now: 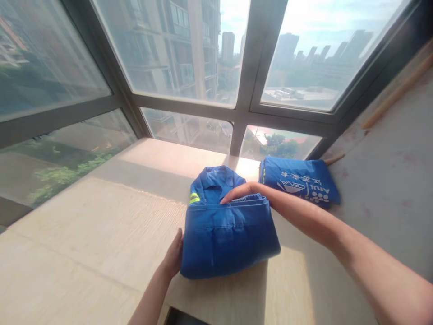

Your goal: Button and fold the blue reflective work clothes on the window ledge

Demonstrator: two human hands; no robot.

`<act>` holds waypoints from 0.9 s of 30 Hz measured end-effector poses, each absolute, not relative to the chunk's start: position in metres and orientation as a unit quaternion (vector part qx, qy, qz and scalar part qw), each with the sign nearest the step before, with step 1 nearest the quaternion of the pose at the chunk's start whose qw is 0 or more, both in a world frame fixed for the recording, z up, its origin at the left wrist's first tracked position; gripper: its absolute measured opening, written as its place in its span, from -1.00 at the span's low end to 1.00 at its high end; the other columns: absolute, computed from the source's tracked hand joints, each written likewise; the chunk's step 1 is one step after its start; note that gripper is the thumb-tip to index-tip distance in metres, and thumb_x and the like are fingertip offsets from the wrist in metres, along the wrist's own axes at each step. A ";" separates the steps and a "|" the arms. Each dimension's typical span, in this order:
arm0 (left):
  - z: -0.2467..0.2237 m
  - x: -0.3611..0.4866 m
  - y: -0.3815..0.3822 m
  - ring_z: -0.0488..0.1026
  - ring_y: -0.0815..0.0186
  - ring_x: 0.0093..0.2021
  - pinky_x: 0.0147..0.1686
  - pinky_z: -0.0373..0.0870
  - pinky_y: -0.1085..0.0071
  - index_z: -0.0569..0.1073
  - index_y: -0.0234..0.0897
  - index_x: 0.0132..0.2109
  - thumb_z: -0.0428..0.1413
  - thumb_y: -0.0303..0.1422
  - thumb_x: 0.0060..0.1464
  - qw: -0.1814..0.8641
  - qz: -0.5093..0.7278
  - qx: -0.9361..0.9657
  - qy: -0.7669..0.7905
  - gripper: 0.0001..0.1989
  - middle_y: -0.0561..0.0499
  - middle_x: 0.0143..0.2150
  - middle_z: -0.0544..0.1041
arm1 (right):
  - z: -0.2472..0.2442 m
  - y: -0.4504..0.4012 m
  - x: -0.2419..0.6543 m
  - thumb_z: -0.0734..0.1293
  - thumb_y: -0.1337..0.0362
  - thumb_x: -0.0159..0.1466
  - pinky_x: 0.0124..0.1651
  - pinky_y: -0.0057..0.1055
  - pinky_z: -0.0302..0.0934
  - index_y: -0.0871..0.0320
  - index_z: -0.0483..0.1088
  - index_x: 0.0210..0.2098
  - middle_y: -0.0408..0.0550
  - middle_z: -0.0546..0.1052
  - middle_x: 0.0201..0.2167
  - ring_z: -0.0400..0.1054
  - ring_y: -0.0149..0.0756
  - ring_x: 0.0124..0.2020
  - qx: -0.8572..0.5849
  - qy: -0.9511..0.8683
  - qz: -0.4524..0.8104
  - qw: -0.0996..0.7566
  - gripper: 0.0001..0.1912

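Note:
A folded blue garment [230,239] lies on the pale wooden surface, its collar at the far end and a yellow-green stripe beside the collar. Against its left edge rests my left hand [175,255], thumb up, with most of its fingers hidden by the cloth. My right hand [238,192] reaches over from the right onto the top of the garment, near the collar and the folded edge. One finger points down to the cloth; the other fingers are hidden.
A second folded blue garment [297,180] with white print lies at the back right, beside the wall [389,194]. A wooden stick end [334,159] shows behind it. Framed windows [243,108] border the wooden surface [101,234]. A dark opening [184,317] is at the near edge.

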State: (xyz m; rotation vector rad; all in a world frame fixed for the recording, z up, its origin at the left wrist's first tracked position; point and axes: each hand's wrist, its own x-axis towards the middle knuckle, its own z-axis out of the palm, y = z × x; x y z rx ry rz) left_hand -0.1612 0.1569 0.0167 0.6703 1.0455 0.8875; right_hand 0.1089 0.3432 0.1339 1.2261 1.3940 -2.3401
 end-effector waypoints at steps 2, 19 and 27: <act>0.014 -0.165 0.161 0.47 -0.08 0.17 0.25 0.31 0.00 0.45 -0.42 0.20 -0.03 0.18 0.17 0.741 0.412 0.206 0.489 -0.22 -0.27 0.06 0.59 | 0.116 0.365 0.126 0.22 0.19 0.39 -0.12 -0.36 0.36 0.43 0.47 -0.15 0.00 0.61 -0.27 0.50 -0.36 -0.32 0.491 0.429 -0.757 -0.032 -0.63; 0.024 -0.156 0.183 0.61 0.02 -0.03 0.00 0.56 0.21 0.43 -0.39 0.20 0.32 -0.26 0.04 0.722 0.410 0.194 0.522 -0.40 -0.24 -0.01 0.63 | 0.037 0.232 0.186 0.49 0.08 0.03 -0.03 -0.26 0.36 0.09 0.39 0.08 -0.02 0.60 -0.06 0.50 -0.10 -0.09 0.512 0.406 -0.632 -0.415 -0.37; 0.005 -0.147 0.188 0.61 0.00 -0.03 0.07 0.51 0.11 0.43 -0.38 0.20 0.26 -0.18 0.09 0.718 0.375 0.158 0.564 -0.42 -0.28 0.00 0.62 | 0.005 0.231 0.199 0.44 0.04 0.02 0.00 -0.21 0.36 0.20 0.48 -0.03 0.13 0.60 -0.07 0.49 0.00 -0.07 0.618 0.390 -0.593 -0.338 -0.43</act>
